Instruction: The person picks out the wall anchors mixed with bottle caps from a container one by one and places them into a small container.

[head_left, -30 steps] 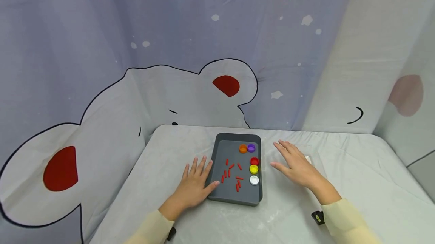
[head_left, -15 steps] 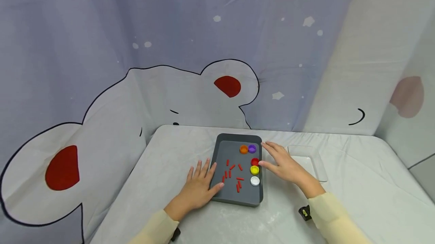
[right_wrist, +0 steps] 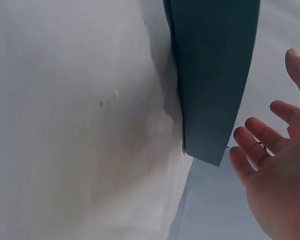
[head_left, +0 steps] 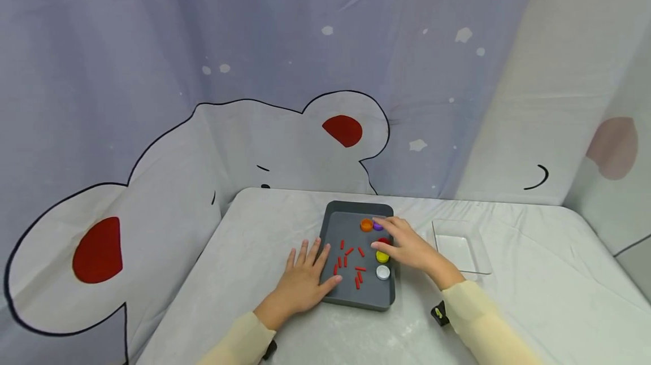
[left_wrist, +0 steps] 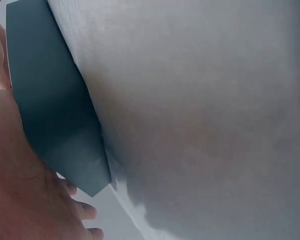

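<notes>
A grey tray lies on the white-covered table. My left hand rests at its left edge with fingers spread and the thumb over the near-left rim. Over the tray's right edge my right hand hovers, fingers apart and holding nothing. Beneath and beside it are small round caps: an orange cap, a purple cap, a red cap and a yellow cap, the latter three partly hidden by the hand. A white cap sits nearer. Several short red sticks lie scattered across the tray's middle.
A clear, shallow plastic box stands right of the tray, behind my right forearm. A printed curtain hangs along the table's back edge. Both wrists carry small black devices, one visible under the right sleeve.
My right hand has moved left from beside the clear box to over the tray's right edge, uncovering the box. The left hand stays at the tray; the view has shifted slightly.
</notes>
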A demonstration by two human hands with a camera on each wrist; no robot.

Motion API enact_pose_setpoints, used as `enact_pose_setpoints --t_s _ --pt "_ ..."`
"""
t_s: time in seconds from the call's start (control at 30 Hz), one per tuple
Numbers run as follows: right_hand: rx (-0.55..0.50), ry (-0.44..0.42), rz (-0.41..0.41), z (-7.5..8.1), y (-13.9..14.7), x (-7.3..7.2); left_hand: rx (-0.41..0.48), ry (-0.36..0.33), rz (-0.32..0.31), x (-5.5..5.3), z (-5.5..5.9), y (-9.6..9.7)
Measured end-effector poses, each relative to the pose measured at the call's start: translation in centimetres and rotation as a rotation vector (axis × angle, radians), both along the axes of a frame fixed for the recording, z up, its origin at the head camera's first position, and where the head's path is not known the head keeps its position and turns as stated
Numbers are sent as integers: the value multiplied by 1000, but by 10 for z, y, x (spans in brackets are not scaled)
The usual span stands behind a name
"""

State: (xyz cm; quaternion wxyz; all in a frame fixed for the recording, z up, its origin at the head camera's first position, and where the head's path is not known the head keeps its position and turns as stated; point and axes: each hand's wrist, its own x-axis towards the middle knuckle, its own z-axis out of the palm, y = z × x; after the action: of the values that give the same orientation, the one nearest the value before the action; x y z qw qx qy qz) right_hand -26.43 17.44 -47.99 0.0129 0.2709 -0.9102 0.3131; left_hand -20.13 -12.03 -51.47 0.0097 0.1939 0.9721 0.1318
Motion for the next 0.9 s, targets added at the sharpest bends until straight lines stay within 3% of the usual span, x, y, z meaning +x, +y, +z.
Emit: enact_pose_setpoints --t_s 0.4,0.73,0.9 --pt "65 19 49 -6 -8 -13 -38 -31 8 4 4 6" --pt "109 33 156 -12 -22 -25 -73 -43 11 4 7 7" --pt "150 46 168 -16 -26 -27 -85 -40 6 5 7 6"
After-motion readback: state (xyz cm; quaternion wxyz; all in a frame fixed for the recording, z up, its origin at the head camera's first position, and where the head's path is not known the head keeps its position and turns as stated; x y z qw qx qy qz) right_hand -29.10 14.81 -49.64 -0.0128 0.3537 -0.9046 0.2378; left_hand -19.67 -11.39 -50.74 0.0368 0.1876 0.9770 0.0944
